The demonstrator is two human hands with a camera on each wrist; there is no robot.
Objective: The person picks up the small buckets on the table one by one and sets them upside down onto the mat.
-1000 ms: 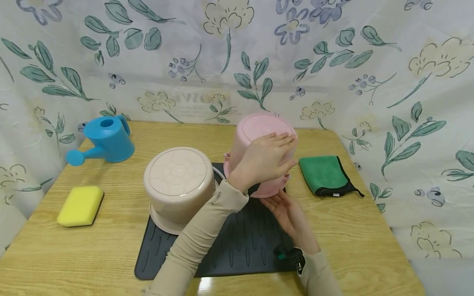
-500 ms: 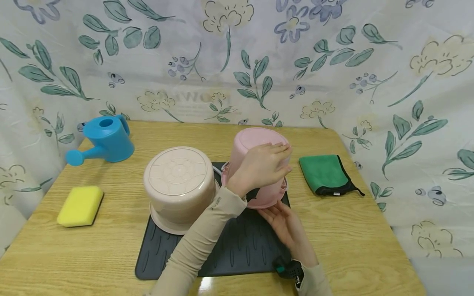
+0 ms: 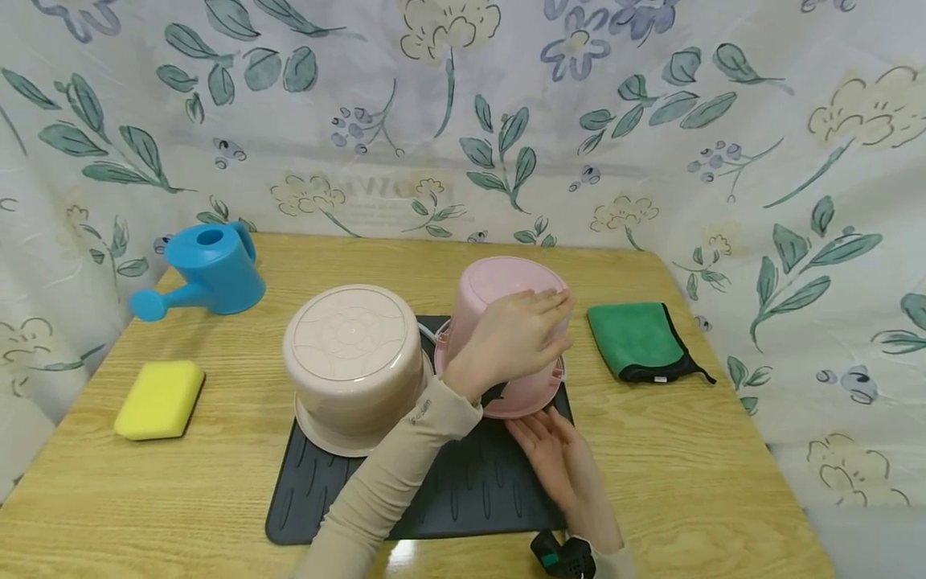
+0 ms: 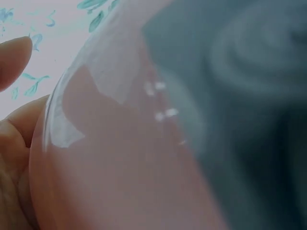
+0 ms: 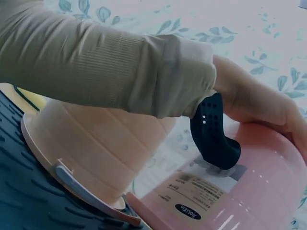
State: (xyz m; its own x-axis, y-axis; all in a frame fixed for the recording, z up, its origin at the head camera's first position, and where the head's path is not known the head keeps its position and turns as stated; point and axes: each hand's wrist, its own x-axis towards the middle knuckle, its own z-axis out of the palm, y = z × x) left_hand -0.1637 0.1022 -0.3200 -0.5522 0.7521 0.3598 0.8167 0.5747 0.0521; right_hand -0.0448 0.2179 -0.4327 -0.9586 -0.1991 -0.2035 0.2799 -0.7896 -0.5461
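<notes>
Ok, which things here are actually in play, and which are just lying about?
In play:
left hand resting on the upturned pink plastic bucket
right hand
dark ribbed rubber mat

Lying about:
upturned beige plastic bucket
blue watering can
yellow sponge
folded green cloth

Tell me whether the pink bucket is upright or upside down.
Upside down: the pink bucket shows its base on top, rim down on the mat.
</notes>
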